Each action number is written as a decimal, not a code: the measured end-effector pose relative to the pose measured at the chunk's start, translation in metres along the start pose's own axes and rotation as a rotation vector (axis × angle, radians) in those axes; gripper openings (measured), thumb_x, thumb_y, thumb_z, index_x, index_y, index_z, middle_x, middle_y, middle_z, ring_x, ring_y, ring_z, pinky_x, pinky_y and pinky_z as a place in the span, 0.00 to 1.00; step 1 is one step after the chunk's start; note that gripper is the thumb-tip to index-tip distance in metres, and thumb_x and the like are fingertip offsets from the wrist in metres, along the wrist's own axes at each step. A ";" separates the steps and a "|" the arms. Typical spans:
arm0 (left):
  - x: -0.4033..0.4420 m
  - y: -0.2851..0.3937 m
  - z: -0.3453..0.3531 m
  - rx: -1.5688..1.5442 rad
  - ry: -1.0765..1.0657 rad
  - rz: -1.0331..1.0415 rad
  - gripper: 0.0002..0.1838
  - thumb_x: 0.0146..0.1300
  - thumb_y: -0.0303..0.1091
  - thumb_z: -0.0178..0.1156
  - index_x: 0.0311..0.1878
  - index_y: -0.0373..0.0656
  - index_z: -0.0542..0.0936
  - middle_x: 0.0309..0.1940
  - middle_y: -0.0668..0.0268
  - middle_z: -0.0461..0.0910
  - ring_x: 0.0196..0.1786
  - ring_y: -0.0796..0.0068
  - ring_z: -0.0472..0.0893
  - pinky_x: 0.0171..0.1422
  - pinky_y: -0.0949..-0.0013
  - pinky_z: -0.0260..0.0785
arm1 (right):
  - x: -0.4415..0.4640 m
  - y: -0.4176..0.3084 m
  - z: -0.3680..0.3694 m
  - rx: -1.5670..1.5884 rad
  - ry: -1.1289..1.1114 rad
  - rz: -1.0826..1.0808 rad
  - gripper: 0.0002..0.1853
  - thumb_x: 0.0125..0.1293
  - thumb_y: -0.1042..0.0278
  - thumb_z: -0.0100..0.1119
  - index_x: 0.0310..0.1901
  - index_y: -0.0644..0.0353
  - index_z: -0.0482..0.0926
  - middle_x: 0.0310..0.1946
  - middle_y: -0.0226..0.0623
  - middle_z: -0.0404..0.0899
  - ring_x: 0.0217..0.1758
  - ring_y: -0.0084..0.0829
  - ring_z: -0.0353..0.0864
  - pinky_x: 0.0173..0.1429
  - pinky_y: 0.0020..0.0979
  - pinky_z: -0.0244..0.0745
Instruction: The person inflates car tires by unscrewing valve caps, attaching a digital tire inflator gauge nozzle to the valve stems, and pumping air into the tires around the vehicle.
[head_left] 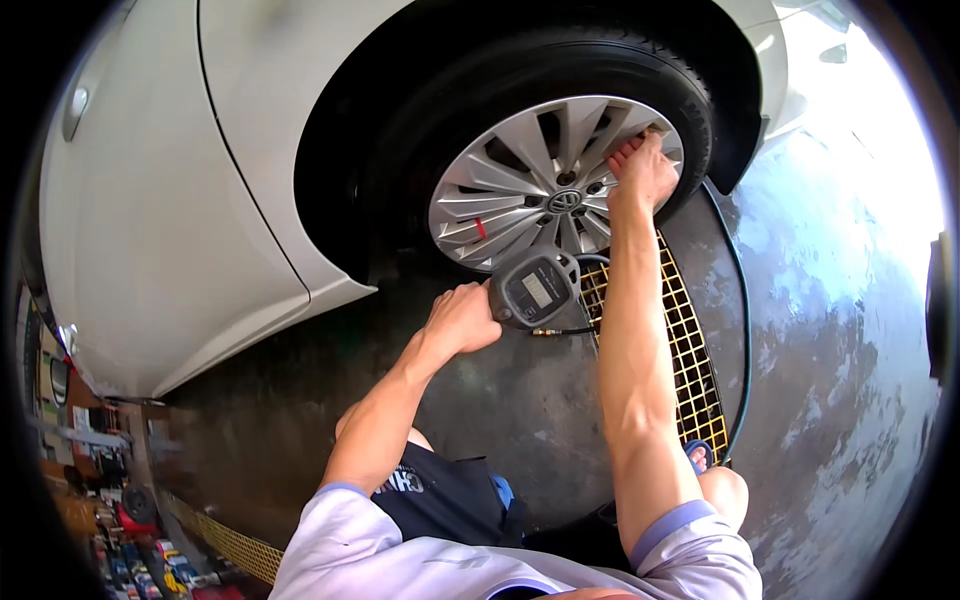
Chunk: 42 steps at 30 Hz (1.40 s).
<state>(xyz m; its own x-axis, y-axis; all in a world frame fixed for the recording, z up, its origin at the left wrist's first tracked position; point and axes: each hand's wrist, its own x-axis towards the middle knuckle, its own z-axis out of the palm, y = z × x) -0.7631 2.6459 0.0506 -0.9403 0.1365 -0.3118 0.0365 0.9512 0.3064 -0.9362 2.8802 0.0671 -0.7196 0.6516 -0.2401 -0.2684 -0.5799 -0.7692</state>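
My left hand point(464, 317) is closed round the handle of a dark tire inflator gauge point(536, 288) with a small lit display, held just below the wheel. At the upper right of the silver alloy wheel point(565, 201), my right hand point(643, 172) has its fingers bent together at the rim's edge, near the black tire point(697, 112). What those fingers hold, if anything, is hidden. A red mark point(481, 228) shows on a left spoke. From the gauge, a short hose with a brass fitting point(547, 332) runs to the right.
The white car's body point(150, 220) fills the left side. A yellow floor grating point(690, 350) runs under my right arm, and a dark hose point(745, 300) curves along the wet floor point(820, 400). Assorted shop items point(135, 505) stand at the lower left.
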 end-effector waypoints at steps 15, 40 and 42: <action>0.001 -0.004 -0.001 0.022 -0.030 0.038 0.30 0.47 0.27 0.59 0.58 0.34 0.80 0.45 0.40 0.87 0.53 0.37 0.85 0.59 0.45 0.78 | -0.004 0.005 -0.005 0.035 -0.070 -0.136 0.21 0.78 0.60 0.59 0.49 0.78 0.82 0.38 0.46 0.87 0.37 0.35 0.90 0.42 0.33 0.88; 0.002 0.006 0.005 0.018 -0.006 -0.015 0.20 0.48 0.30 0.64 0.46 0.32 0.85 0.46 0.40 0.86 0.56 0.38 0.83 0.60 0.49 0.77 | 0.015 0.020 -0.005 -0.337 0.094 -0.302 0.18 0.70 0.62 0.62 0.41 0.73 0.88 0.37 0.48 0.91 0.41 0.39 0.91 0.53 0.38 0.84; 0.002 0.007 0.006 0.022 0.001 -0.014 0.20 0.49 0.30 0.64 0.47 0.32 0.85 0.46 0.40 0.86 0.56 0.38 0.83 0.60 0.49 0.77 | 0.008 0.017 -0.003 -0.286 0.104 -0.317 0.17 0.67 0.64 0.63 0.45 0.72 0.88 0.40 0.48 0.91 0.45 0.40 0.91 0.55 0.38 0.83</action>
<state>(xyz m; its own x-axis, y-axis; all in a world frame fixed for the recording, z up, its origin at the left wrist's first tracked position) -0.7625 2.6543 0.0467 -0.9411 0.1227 -0.3151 0.0307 0.9590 0.2817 -0.9445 2.8770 0.0499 -0.5577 0.8300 -0.0129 -0.2668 -0.1939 -0.9441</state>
